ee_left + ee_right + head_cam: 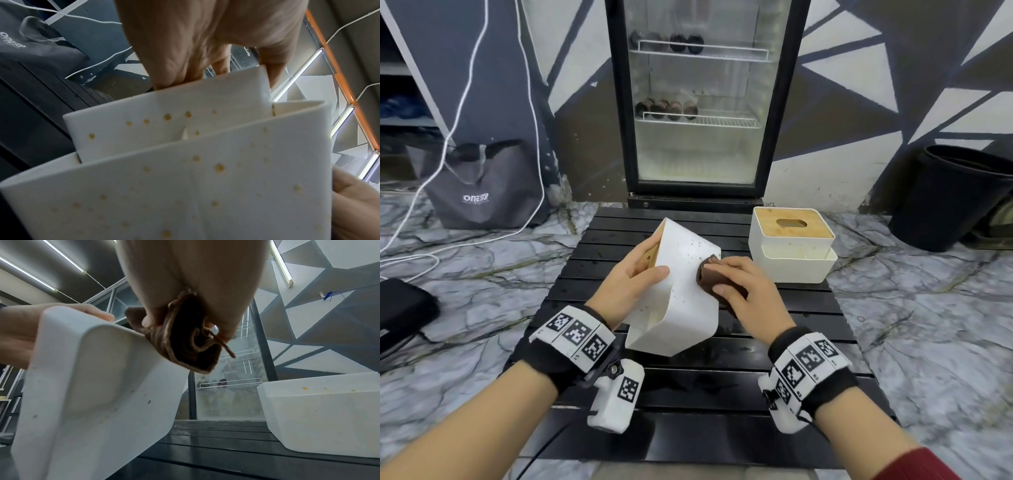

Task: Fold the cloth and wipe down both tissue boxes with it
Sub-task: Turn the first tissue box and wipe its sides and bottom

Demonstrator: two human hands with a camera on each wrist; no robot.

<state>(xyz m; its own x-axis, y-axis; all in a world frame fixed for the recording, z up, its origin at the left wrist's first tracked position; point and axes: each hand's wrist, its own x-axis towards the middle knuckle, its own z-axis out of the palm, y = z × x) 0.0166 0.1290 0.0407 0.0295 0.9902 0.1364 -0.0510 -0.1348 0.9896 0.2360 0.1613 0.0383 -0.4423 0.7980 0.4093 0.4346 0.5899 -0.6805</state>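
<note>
I see both forearms reaching forward over the black slatted table. My left hand grips the tilted, speckled tissue box, thumb across its face, fingers curled around its far edge. My right hand clutches the folded brown cloth, apparently pressed against that box's right side. The second tissue box stands upright to the right, well apart.

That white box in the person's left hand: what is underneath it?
The tilted tissue box has one lower corner on the black slatted table, the rest raised. Bare dark slats show beneath it in the right wrist view. The contact spot itself is hidden.
</note>
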